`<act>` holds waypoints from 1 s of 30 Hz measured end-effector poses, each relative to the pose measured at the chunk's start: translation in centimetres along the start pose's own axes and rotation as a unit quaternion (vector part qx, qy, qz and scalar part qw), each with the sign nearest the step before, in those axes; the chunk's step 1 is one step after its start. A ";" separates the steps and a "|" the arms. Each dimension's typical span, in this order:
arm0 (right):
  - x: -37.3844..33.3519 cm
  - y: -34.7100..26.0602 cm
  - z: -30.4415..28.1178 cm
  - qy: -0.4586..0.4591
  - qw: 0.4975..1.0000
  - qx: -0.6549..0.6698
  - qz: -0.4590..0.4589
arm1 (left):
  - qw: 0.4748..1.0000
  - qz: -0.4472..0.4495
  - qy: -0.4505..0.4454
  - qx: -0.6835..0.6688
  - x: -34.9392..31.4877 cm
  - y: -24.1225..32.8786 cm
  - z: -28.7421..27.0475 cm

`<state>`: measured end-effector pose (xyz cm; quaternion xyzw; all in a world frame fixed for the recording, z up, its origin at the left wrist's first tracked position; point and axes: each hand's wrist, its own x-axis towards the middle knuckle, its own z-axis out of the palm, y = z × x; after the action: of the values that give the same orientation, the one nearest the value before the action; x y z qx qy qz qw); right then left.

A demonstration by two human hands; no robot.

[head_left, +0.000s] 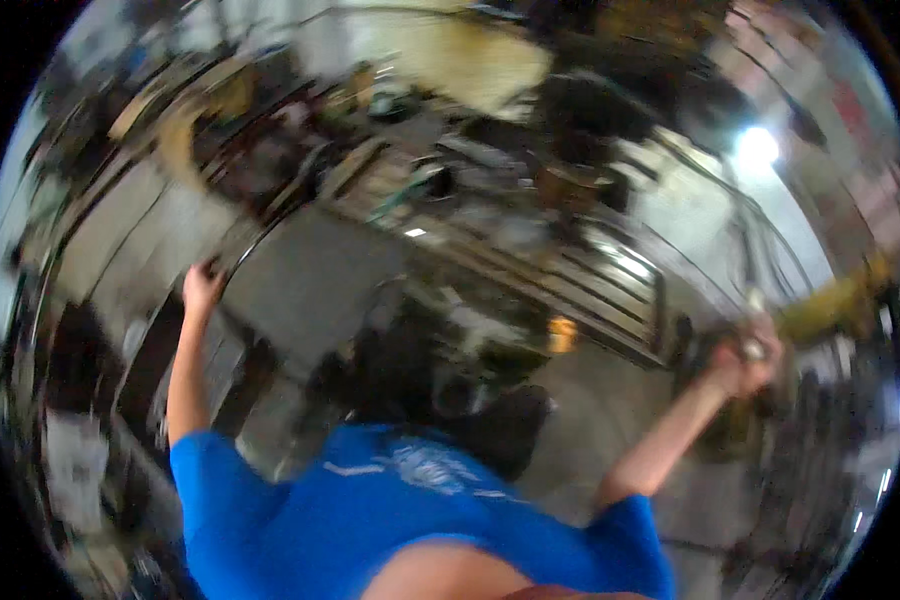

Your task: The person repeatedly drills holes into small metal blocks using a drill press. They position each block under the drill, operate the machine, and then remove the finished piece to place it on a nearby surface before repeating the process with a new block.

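Stretched out to the left, my left hand (203, 287) is closed at the lower end of a thin, curved, dark metal rod (260, 240). The rod slants up and right along the edge of a flat grey plate (315, 275). Far out on the right, my right hand (742, 365) is curled around something small and pale (755, 345). Motion blur hides what kind of thing that is. A yellow bar-like part (835, 300) lies just beyond the right hand.
A slatted metal frame (590, 290) runs across the middle. Near its lower edge is a small orange-yellow object (562, 335). Cluttered machinery (410, 110) stands at the back, and a bright lamp (757, 148) shines at upper right. The whole view is blurred.
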<state>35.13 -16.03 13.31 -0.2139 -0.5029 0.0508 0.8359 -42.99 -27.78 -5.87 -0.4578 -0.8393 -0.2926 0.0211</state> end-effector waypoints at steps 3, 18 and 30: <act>2.5 0.9 -6.1 -0.136 0.990 0.030 -0.034 | 0.990 -0.117 0.016 -0.075 -2.8 0.7 -6.1; 5.2 -3.3 5.3 -0.136 0.875 -0.244 -0.394 | 0.905 -0.252 -0.239 0.247 -20.9 -11.1 -9.1; 21.6 -1.6 -10.2 -0.106 0.980 -0.101 0.133 | 0.907 -0.198 -0.225 0.297 -20.1 -11.4 -6.7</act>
<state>54.24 -14.10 27.53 -0.3560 -0.5586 0.1326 0.7374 -41.79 -51.04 -11.81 -0.3086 -0.9432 0.0825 -0.0916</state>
